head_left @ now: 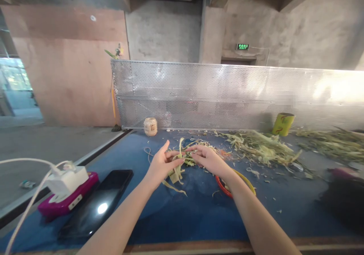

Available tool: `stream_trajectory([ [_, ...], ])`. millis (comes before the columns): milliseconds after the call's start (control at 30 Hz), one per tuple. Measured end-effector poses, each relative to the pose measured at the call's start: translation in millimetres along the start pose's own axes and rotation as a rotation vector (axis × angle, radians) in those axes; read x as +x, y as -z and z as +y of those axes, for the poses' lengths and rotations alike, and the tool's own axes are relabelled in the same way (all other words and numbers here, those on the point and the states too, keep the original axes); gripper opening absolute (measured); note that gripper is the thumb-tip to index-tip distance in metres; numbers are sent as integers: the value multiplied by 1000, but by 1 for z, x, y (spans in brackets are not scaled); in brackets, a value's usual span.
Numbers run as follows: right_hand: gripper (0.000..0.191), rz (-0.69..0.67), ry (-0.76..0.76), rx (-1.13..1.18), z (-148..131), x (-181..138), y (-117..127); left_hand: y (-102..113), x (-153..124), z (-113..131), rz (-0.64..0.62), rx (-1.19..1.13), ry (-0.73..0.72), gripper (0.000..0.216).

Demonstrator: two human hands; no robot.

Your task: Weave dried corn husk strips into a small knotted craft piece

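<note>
Above the blue tabletop, pale green-yellow dried corn husk strips (pixel 176 175) hang from my left hand (pixel 160 164), whose thumb and fingers are closed on them. One strip stands up past the fingertips and others trail down to the table. Facing it from the right, my right hand (pixel 207 159) has its fingers bent together at the strands between the hands; its grip is partly hidden. Behind both hands lies a litter of husk scraps (pixel 212 146). Under my right forearm is a round ring or shallow dish with a red and yellow rim (pixel 250 183), partly covered.
A larger husk pile (pixel 258 147) lies back right, by a yellow cylinder (pixel 283 124). A ball of twine (pixel 150 127) stands back left. At left are a black phone (pixel 99 202) and a magenta power strip (pixel 69 200) with a white charger. A perforated metal panel (pixel 187 96) borders the back.
</note>
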State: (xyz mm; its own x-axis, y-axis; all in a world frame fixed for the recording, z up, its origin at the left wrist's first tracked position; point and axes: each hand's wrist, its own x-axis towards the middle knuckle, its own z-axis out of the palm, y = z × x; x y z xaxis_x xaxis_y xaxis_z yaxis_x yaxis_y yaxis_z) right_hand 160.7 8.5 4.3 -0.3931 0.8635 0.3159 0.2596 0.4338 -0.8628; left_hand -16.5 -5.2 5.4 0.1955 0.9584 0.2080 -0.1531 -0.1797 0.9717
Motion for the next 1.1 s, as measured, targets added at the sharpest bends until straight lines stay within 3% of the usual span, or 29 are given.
stream_trajectory([
  [100,38,-69,-55,-30,-1,-2,-1,1,0,-2,-60,18,16,102],
  [233,54,-34,-57,-24,-1,-2,-10,4,1,-6,-117,57,-64,110],
  [333,43,-85,-30,-14,-2,-1,-15,6,2,-10,-135,93,-100,109],
  [433,29,-74,9,17,-1,0,-16,8,4,-13,-75,122,-113,109],
  [700,25,-30,-54,177,3,3,-19,5,4,-12,-35,131,-115,109],
  [900,16,13,-21,160,3,4,-24,5,5,-13,2,186,-74,112],
  [1100,14,80,3,100,7,4,-27,4,2,-12,-86,127,-50,116],
])
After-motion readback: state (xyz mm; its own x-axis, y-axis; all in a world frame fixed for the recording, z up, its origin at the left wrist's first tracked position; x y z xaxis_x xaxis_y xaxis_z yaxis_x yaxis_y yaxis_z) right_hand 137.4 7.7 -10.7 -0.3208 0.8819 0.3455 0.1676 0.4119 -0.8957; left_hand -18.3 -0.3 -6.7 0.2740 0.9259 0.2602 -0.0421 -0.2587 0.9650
